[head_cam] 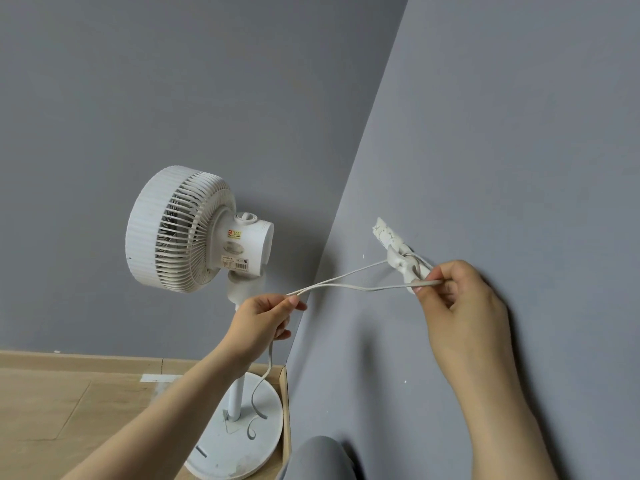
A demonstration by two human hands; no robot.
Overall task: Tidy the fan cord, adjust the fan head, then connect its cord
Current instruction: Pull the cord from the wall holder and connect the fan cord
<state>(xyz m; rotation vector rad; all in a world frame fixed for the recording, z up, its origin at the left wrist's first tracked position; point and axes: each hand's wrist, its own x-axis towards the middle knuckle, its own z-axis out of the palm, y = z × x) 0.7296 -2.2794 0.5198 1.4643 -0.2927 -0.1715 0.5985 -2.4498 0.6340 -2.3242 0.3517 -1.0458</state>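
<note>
A white pedestal fan stands in the corner, its round head (pixel 180 230) facing left on a thin pole above a round base (pixel 242 445). Its white cord (pixel 346 285) runs doubled between my hands. My left hand (pixel 266 317) pinches the cord near the fan's neck, and slack hangs from it down to curls on the base. My right hand (pixel 460 299) holds the cord's other end against the right wall, beside a white plug (pixel 403 263) seated at a wall socket (pixel 389 235) smeared with plaster.
Two grey walls meet in the corner right behind the fan. The floor (pixel 52 403) is light wood with a matching skirting board (pixel 86 360). My grey-clad knee (pixel 318 459) shows at the bottom, close to the right wall.
</note>
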